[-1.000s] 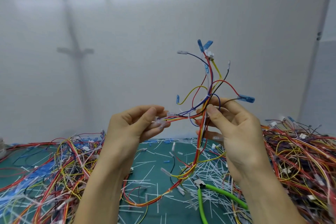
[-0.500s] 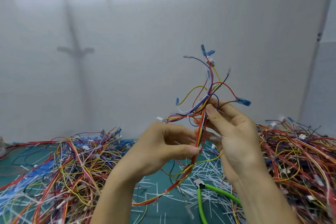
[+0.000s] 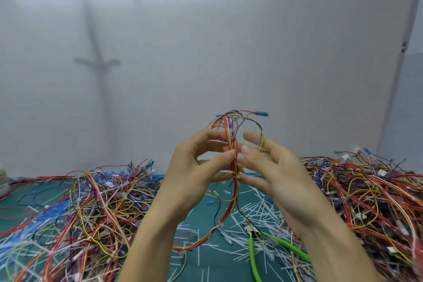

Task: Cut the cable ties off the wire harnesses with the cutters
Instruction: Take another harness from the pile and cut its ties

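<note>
I hold a wire harness [image 3: 231,142] of red, yellow, blue and black wires upright in front of me; its lower end trails down to the green mat [image 3: 201,213]. My left hand [image 3: 194,174] pinches the bundle between thumb and fingers. My right hand [image 3: 279,178] is beside it with fingers spread and nearly straight, its fingertips touching the wires, and a yellow loop lies over its index finger. A white cable tie [image 3: 238,176] sits on the bundle just below my fingers. The green-handled cutters [image 3: 253,252] lie on the mat below my right wrist, held by neither hand.
A big tangle of harnesses [image 3: 103,201] fills the left of the mat, and a larger heap [image 3: 370,194] rises on the right. Several cut white tie pieces [image 3: 256,213] litter the middle. A plain grey wall stands close behind.
The harness top has bent over and dropped lower. My left hand moved up to pinch the bundle higher. My right hand loosened from a grip to spread fingers.
</note>
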The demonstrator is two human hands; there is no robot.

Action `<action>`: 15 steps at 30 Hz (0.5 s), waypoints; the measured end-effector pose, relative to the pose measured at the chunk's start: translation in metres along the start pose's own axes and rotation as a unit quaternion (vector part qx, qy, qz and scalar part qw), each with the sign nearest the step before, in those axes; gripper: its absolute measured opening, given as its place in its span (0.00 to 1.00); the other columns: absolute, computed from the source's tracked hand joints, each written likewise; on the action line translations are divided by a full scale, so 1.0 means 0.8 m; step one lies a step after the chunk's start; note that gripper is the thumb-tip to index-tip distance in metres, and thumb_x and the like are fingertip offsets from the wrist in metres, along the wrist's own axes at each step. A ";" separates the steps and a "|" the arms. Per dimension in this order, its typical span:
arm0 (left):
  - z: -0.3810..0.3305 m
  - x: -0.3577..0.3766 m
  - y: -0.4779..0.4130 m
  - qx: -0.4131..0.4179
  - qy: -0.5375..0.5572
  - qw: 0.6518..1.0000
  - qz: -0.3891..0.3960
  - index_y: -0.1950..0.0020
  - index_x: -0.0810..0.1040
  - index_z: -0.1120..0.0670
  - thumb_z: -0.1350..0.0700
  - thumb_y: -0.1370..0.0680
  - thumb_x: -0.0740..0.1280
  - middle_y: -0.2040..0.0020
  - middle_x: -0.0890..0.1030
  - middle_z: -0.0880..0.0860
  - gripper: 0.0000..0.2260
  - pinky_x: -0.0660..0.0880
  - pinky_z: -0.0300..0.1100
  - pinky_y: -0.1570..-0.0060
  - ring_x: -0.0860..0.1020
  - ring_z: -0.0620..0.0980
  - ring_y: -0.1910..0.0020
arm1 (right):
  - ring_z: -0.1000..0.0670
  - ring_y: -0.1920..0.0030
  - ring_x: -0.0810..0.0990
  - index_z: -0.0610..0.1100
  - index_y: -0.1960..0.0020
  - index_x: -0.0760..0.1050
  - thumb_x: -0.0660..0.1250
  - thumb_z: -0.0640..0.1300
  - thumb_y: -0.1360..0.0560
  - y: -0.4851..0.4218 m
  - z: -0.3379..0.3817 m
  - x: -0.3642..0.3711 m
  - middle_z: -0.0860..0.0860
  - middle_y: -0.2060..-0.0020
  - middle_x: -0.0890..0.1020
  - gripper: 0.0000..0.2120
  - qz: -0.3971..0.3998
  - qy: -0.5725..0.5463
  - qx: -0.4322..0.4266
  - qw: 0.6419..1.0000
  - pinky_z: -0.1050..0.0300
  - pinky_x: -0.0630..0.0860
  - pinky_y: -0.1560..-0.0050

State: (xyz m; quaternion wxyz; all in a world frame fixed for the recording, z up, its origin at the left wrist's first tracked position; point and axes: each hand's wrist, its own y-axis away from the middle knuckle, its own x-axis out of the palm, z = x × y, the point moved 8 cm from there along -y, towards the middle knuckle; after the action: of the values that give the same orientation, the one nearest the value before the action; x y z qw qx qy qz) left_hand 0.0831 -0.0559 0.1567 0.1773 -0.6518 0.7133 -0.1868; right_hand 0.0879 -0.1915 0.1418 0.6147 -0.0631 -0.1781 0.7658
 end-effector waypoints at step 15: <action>-0.012 -0.029 0.003 0.046 0.019 0.986 -0.157 0.53 0.85 0.53 0.61 0.27 0.73 0.62 0.84 0.51 0.05 0.81 0.40 0.61 0.83 0.46 0.63 | 0.48 0.59 0.87 0.50 0.62 0.87 0.72 0.33 0.29 0.001 0.008 0.006 0.46 0.62 0.87 0.13 -0.009 0.060 -0.045 0.997 0.53 0.83 0.53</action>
State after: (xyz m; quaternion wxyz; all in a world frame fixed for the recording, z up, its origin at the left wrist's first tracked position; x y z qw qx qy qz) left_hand 0.0784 -0.0323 0.1638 0.1623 -0.7431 0.5960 -0.2574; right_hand 0.0841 -0.1883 0.1483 0.6279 -0.1346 -0.1754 0.7462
